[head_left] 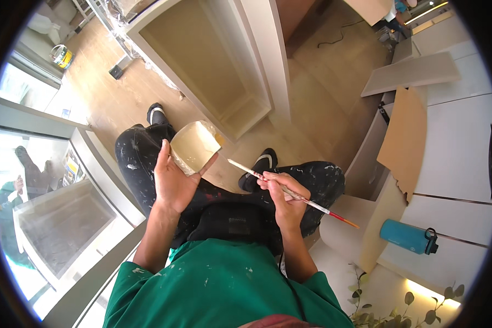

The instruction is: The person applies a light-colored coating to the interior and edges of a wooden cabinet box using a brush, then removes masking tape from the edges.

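In my left hand (176,183) rests a small cut-open container (195,145) with cream paint-like stuff inside, and smears on its rim. The fingers curl round its underside and the thumb lies along its near left side. To its right, my right hand (285,197) grips a slender paintbrush (329,212) like a pencil. The brush's pale tip points up and left toward the container, a short way apart from it. Its red and orange handle end sticks out to the lower right. Both hands are above my paint-spotted dark trousers (142,156).
A beige cabinet piece with a recessed panel (208,60) stands ahead of my knees. At right are torn cardboard (407,139), a teal bottle (404,236) and white cabinet fronts (454,153). A reflective glass panel (54,218) is close on the left; a bucket (62,56) stands farther off.
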### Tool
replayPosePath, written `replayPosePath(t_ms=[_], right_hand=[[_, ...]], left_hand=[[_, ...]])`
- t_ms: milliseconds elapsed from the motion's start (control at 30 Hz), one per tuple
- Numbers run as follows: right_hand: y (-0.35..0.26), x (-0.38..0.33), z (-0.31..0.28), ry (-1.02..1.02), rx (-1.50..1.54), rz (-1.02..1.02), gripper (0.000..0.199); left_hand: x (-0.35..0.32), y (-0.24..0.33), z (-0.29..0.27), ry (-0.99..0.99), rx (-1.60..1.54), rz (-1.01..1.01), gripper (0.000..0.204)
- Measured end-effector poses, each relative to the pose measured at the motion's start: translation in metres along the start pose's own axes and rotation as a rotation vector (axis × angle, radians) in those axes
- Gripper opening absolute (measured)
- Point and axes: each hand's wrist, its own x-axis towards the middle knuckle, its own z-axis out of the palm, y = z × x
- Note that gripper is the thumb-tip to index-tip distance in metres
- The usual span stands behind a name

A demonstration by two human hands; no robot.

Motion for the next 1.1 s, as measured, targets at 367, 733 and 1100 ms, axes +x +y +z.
replayPosePath(t_ms=[367,733,1100], right_hand=[[-0.048,0.051,0.033,-0.180,-0.243,-0.141,0.013],[-0.043,0.067,0.056,-0.318,-0.413,-0.131,0.012],[-0.057,0.076,0.054,-0.403,-0.449,-0.237,0.019]], left_hand=[[0.004,0.014,0.017,-0.093,0.074,-0.075,0.063],[-0.008,0.024,0.025,-0.094,0.043,-0.075,0.058],[0.009,0.057,0.011,-0.163,-0.089,-0.107,0.059]])
